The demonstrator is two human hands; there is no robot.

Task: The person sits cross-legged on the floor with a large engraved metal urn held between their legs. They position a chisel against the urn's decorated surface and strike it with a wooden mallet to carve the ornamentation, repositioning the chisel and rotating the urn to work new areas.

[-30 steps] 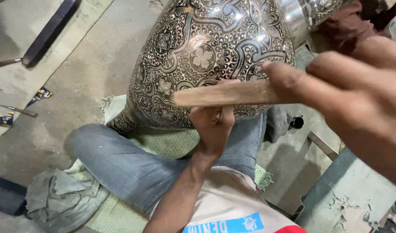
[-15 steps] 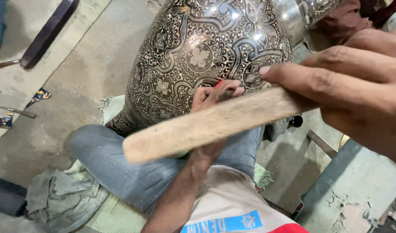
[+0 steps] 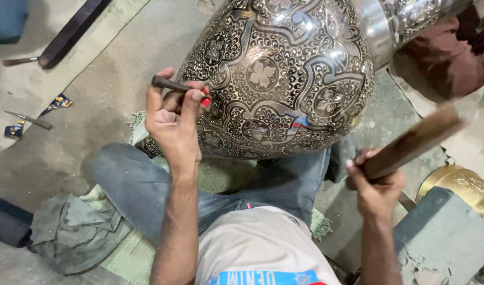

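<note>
A large engraved metal vase (image 3: 284, 79) with floral patterns lies tilted across my lap. My left hand (image 3: 173, 121) pinches a thin dark chisel (image 3: 170, 84) with a red tip, its end resting against the vase's lower left side. My right hand (image 3: 376, 184) grips a wooden stick (image 3: 416, 140) held to the right of the vase, apart from it. My jeans-clad legs (image 3: 141, 184) sit under the vase.
Loose tools (image 3: 28, 120) and a dark bar (image 3: 73, 31) lie on the concrete floor at left. A grey cloth (image 3: 73, 232) and green mat (image 3: 221, 177) lie beneath me. A brass bowl (image 3: 461, 184) and grey block (image 3: 442, 232) sit at right.
My right hand has pulled the wooden stick away from the camera, down to the right. My left hand has moved left along the vase with the chisel.
</note>
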